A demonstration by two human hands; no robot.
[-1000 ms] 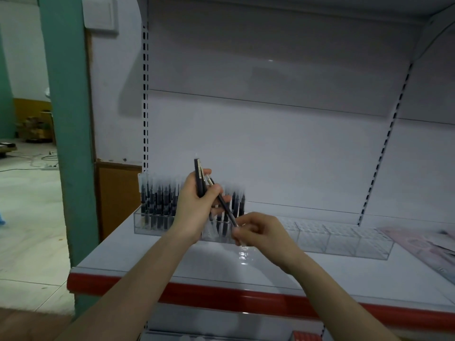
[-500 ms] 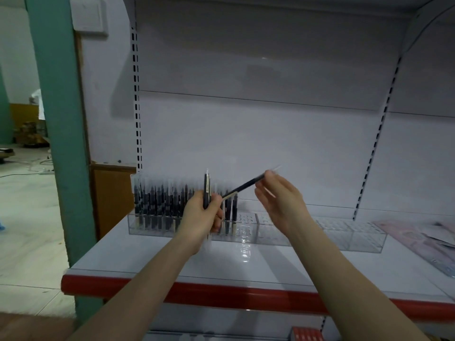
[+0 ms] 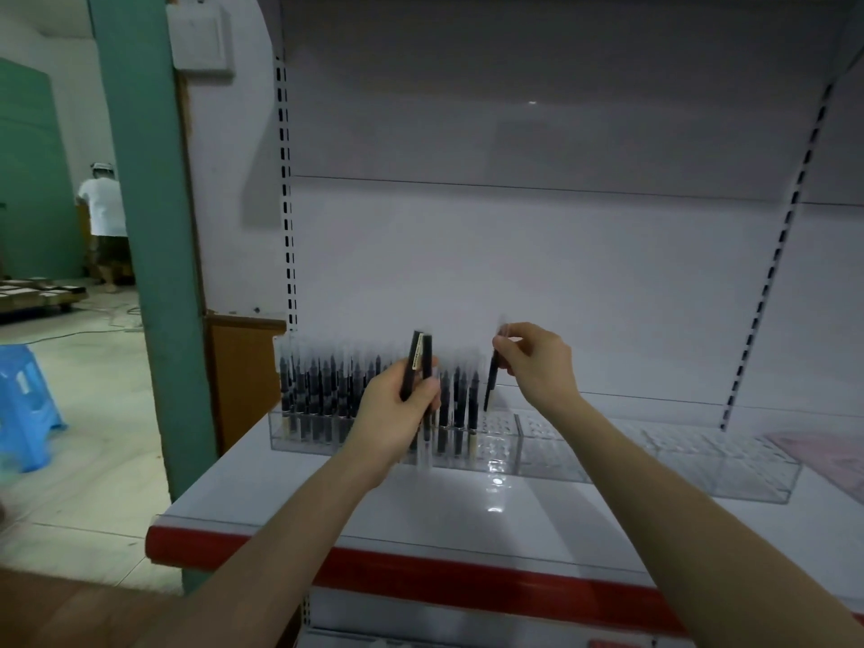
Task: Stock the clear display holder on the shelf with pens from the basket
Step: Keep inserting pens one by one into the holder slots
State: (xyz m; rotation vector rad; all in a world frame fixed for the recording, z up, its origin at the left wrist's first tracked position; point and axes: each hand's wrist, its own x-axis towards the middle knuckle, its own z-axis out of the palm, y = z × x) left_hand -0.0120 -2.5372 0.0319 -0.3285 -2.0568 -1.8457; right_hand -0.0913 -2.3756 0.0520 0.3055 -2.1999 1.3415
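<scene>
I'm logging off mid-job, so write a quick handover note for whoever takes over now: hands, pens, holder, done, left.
Left hand: grips two spare pens, upright, in front of the holder.
Right hand: pinches one pen by its top, tip down, beside the last standing pens.
Clear display holder on the shelf: left section filled, the rest empty.
Basket: not in view.
To do: seat this pen, then the spares, then fill the empty sections.

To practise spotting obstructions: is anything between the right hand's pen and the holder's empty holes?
Nothing visible. The pen hangs from the right hand just above the holder's empty holes, beside the stocked pens.
</scene>
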